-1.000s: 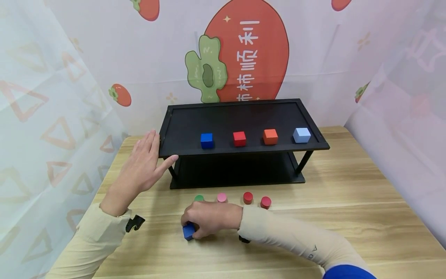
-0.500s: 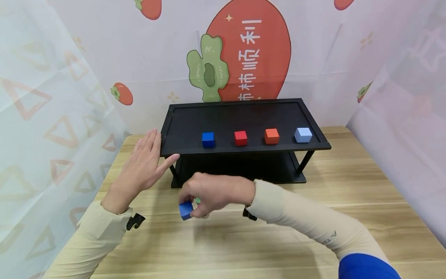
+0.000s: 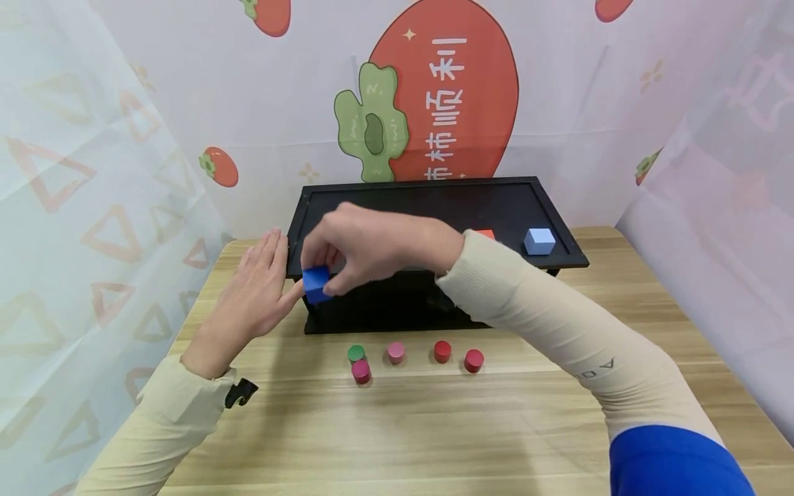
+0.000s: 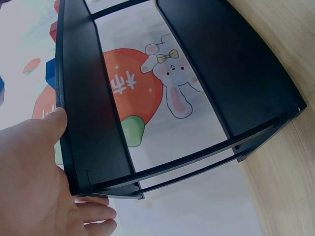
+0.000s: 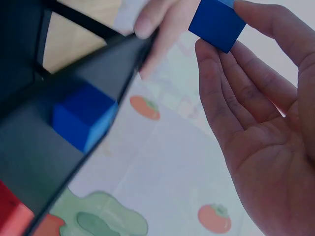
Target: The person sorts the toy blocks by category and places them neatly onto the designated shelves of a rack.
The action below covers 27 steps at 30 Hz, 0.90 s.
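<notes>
My right hand (image 3: 378,248) pinches a blue cube (image 3: 316,284) between thumb and fingertips, in the air before the front left edge of a black two-tier shelf (image 3: 446,200). In the right wrist view, a gap shows between this held cube and another blue cube (image 5: 83,115) on the shelf top. My left hand (image 3: 248,293) rests against the shelf's left end, fingers straight along its side; its thumb touches the front rim in the left wrist view. A light blue cube (image 3: 540,241) sits at the right of the top. My right hand partly covers an orange cube (image 3: 486,234).
On the wooden table (image 3: 397,441) before the shelf lie small round pieces: green (image 3: 356,354), magenta (image 3: 361,372), pink (image 3: 395,353) and two red ones, one being a red piece (image 3: 442,351). A printed curtain (image 3: 279,103) hangs behind.
My right hand has lifted the blue cube from the table and carried it up and slightly left to the shelf's front edge, uncovering the round pieces. The left hand stays in place.
</notes>
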### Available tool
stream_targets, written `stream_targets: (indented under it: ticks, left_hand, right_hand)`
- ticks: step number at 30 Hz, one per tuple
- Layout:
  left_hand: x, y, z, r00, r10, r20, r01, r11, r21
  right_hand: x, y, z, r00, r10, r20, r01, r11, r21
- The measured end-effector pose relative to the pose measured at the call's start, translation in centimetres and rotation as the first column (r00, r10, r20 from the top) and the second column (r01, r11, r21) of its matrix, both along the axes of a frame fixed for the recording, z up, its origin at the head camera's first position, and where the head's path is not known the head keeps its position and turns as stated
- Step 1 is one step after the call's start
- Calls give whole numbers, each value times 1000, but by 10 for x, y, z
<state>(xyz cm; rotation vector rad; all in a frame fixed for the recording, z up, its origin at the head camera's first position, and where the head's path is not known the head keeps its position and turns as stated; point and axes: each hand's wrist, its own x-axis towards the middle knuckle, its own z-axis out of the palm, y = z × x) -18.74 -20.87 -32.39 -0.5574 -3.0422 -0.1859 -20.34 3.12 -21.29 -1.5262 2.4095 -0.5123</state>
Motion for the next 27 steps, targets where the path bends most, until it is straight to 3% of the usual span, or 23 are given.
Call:
stream_targets:
  ticks: [4, 9, 15, 27]
  left_hand:
    - [1, -1, 0, 1000, 5, 5, -5, 999, 34]
    - [1, -2, -1, 1000, 8, 1, -9, 997, 73]
    - [0, -1, 0, 1000, 0, -26, 2, 996, 88]
    - [1, 1, 3, 999, 28, 17, -28, 999, 45]
  right_hand:
    - [-13, -6, 10, 999, -43, -27, 43, 999, -13]
    - [-28, -15, 11, 994, -97, -48, 95, 995, -32]
    - [-44, -25, 5, 983, -176, -59, 174, 984, -39]
    - [-62, -37, -18, 965, -260, -41, 262, 964, 53]
